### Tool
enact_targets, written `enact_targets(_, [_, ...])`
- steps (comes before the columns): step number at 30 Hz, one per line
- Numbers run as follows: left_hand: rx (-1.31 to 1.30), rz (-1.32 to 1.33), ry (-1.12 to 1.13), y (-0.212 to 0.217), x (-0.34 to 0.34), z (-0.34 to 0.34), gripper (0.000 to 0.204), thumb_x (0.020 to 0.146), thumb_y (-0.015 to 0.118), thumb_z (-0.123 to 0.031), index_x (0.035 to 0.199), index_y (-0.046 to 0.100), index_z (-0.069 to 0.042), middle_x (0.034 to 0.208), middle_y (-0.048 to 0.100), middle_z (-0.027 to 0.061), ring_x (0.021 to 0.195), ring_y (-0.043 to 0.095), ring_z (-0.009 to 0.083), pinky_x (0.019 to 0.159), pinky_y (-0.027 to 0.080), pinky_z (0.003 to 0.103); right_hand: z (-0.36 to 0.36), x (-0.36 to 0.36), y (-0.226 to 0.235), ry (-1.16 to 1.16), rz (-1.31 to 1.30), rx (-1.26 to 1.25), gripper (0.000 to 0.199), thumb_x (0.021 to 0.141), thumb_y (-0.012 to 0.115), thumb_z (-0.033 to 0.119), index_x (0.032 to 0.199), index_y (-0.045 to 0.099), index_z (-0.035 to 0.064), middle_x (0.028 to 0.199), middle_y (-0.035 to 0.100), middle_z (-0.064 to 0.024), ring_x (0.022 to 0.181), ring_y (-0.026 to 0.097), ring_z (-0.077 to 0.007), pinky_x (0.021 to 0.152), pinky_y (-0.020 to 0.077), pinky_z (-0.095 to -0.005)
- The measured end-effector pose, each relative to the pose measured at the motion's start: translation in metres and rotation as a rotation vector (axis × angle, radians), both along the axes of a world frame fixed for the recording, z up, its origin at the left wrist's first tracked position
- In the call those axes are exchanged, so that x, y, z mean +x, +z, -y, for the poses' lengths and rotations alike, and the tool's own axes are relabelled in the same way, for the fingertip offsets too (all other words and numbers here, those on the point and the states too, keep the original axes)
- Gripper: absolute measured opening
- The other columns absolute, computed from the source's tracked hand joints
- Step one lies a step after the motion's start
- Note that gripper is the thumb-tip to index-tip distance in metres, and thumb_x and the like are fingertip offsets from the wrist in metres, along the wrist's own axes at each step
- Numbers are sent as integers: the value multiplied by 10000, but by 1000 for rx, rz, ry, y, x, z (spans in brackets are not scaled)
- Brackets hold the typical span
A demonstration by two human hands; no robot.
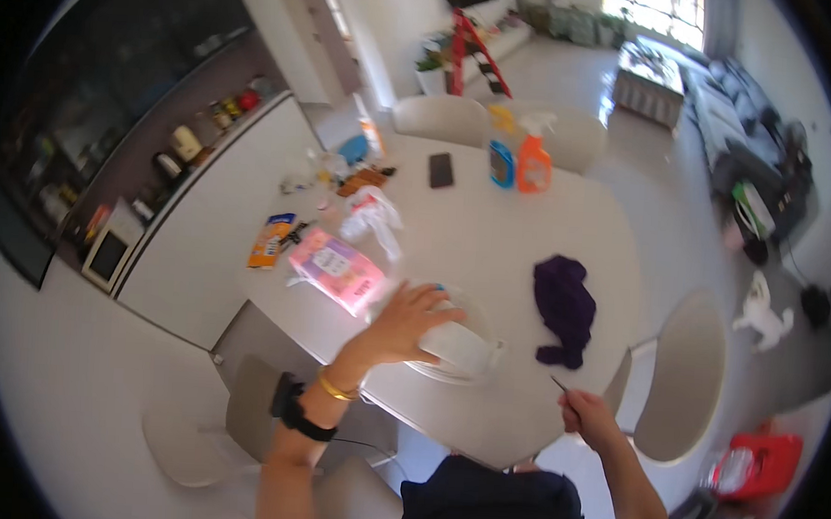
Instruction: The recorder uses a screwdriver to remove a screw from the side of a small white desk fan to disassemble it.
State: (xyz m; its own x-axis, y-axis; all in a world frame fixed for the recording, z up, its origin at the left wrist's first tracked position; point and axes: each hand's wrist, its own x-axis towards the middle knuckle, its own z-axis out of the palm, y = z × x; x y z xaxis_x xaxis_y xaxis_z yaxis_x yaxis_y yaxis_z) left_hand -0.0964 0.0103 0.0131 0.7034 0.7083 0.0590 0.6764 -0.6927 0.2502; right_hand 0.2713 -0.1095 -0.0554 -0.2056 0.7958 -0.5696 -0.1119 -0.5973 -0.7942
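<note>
My left hand (410, 321) lies on top of a clear plastic container (458, 348) near the front edge of the white table (492, 235), fingers spread over it. My right hand (588, 416) hovers at the table's front right corner, pinched shut on a thin dark stick-like tool (559, 385) that points up and left. A crumpled purple cloth (564, 308) lies on the table between the two hands, a little farther back. A pink flat package (337, 270) rests just left of my left hand.
Farther back on the table stand an orange spray bottle (533, 162), a blue bottle (501, 162), a dark phone (441, 170), a white plastic bag (373, 218) and an orange packet (271, 240). Pale chairs (682, 377) ring the table. A red bag (757, 465) sits on the floor at right.
</note>
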Motion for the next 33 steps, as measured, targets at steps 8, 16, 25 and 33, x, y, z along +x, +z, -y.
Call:
enact_targets(8, [-97,-205,396,30,25,34,718,712,767,-466,1333,508,-213,1476,383,104,1398,221,434,1098,182,610,-40,-64,-63,261,-18,74,326,988,445,313,925,622,46,584,513,-15,479,462,-111,460,371,-272])
enact_targets(16, [122,156,693,-19,10,17,203,821,698,-171,986,655,-61,1251,593,143,1229,492,351,1055,351,417,-50,-85,-71,329,-67,276,357,969,447,311,855,661,50,642,599,-109,553,572,-204,563,457,-363])
enact_targets(25, [69,186,722,-12,17,11,146,824,672,-123,942,617,-56,1189,616,125,1187,512,318,1053,352,415,-67,-79,-71,379,-30,437,345,965,433,279,842,673,64,734,635,-167,729,616,-327,704,467,-417])
enact_targets(33, [113,105,689,-5,20,9,153,830,671,-175,929,622,-68,1231,602,135,1180,512,335,1031,367,419,-69,-89,-78,412,-148,237,352,970,433,289,840,668,62,604,588,-103,547,577,-225,581,456,-369])
